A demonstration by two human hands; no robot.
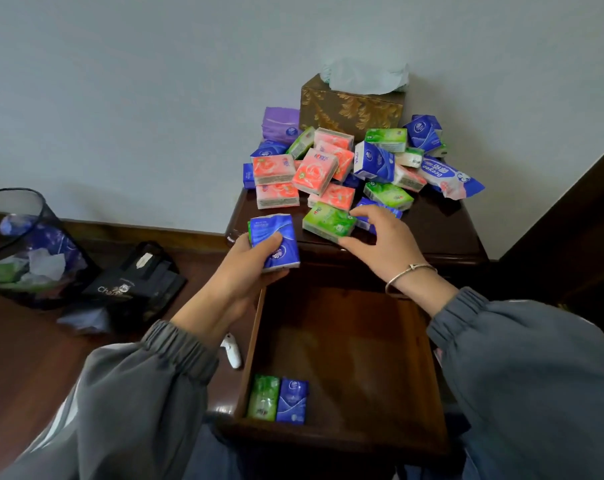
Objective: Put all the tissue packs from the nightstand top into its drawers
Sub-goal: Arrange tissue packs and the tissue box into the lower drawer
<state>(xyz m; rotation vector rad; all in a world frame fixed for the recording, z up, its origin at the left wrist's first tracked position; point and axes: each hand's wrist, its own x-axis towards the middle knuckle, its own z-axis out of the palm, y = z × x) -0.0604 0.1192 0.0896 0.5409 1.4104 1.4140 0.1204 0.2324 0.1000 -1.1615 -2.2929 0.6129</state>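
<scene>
A heap of several tissue packs, pink, green, blue and purple, covers the dark wooden nightstand top. My left hand grips a blue tissue pack with a green one partly hidden behind it, held over the nightstand's front left corner. My right hand curls around a green tissue pack lying at the front of the heap, thumb and fingers touching its sides. Below, the top drawer stands pulled out; a green pack and a blue pack lie side by side in its near left corner.
A gold patterned tissue box stands at the back of the nightstand against the wall. On the floor to the left are a mesh waste bin, a black bag and a small white object. Dark furniture rises at right.
</scene>
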